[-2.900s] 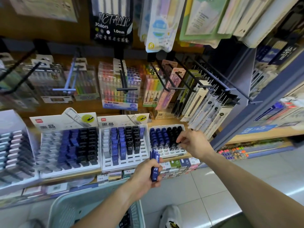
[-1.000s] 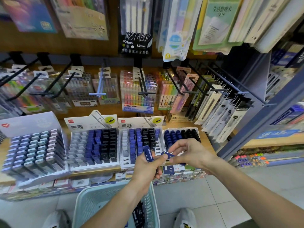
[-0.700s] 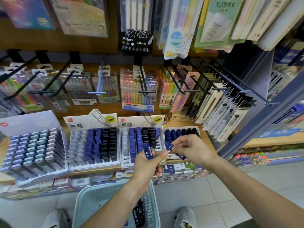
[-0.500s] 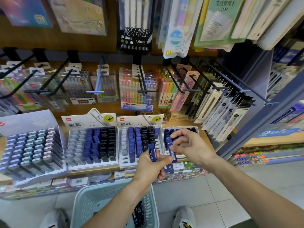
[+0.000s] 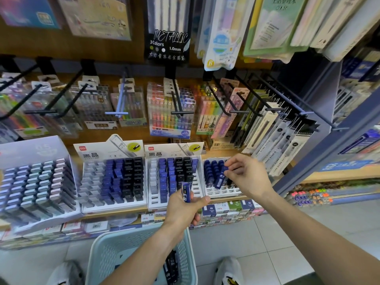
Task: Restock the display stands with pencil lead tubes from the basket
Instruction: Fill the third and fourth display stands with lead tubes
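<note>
My right arm reaches across to the small white display stand (image 5: 223, 191) at the right end of the wooden shelf (image 5: 339, 175). My right hand (image 5: 247, 175) has its grip pinched on a blue pencil lead tube (image 5: 221, 177), tilted over the stand's rows of dark blue tubes. My left hand (image 5: 185, 208) hangs lower, in front of the middle display stand (image 5: 174, 179), its grip closed around another upright blue tube (image 5: 186, 192). Below my left forearm stands a pale green basket (image 5: 102, 258) with a few dark tubes (image 5: 171, 268) inside.
</note>
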The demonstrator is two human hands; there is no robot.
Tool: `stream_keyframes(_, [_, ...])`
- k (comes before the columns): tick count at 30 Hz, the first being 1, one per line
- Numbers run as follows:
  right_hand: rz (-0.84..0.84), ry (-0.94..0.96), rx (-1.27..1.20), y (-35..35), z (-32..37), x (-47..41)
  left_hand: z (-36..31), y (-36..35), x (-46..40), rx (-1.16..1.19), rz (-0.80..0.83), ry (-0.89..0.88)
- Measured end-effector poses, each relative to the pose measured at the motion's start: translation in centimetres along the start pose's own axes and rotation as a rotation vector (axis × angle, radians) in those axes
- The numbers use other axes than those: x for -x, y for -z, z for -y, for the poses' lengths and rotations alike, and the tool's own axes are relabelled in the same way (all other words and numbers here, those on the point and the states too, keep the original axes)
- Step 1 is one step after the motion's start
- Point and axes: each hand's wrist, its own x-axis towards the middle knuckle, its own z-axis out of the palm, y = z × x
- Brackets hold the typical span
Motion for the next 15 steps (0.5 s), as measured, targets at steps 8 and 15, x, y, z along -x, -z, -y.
stream_keyframes(8, [0.034,0.193,0.228,-2.6,-1.3,0.6,0.7,0.1,-0.6,0.208,0.140,0.216])
stream_keyframes(15, [0.086,0.172,0.233,-4.3,-2.1,0.8,1.2,-0.1,-0.7,0.352,0.123,0.275])
